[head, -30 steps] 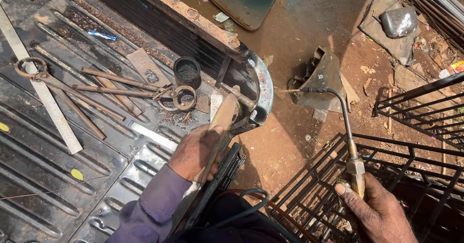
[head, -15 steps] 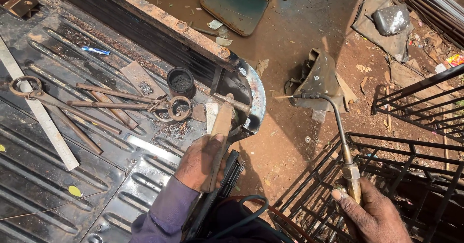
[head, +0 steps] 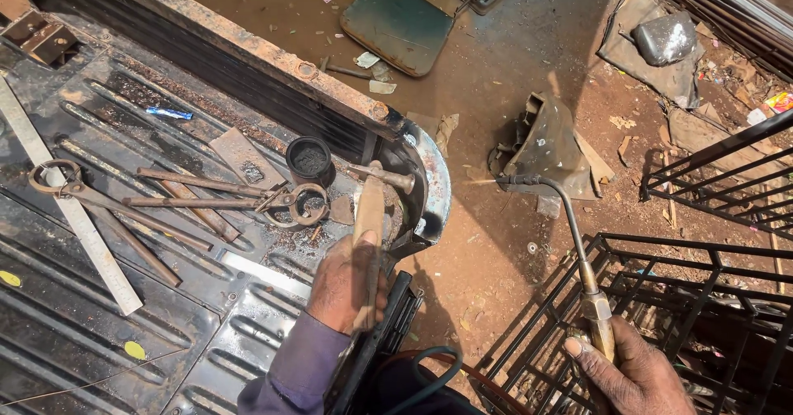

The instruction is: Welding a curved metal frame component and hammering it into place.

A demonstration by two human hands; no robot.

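My left hand [head: 345,287] is closed around the wooden handle of a hammer [head: 369,208]. The hammer's metal head lies at the rusty corner of a black ribbed truck bed [head: 99,341]. My right hand [head: 632,375] grips the wooden-handled end of a thin bent metal torch rod [head: 572,232]. The rod's tip hangs over the dirt near a crumpled metal scrap [head: 547,144]. A black flat object [head: 382,341] and a dark cable [head: 434,375] lie under my left forearm.
On the bed lie long rusty tongs [head: 173,202], a metal ruler [head: 70,221], a small black cup [head: 310,159] and a flat plate [head: 244,157]. Black welded bar frames [head: 710,299] stand at the right. A green metal sheet [head: 396,20] lies on the dirt.
Both hands keep their grips. The view has shifted a little, and my left hand with the hammer sits slightly lower in the picture than before.
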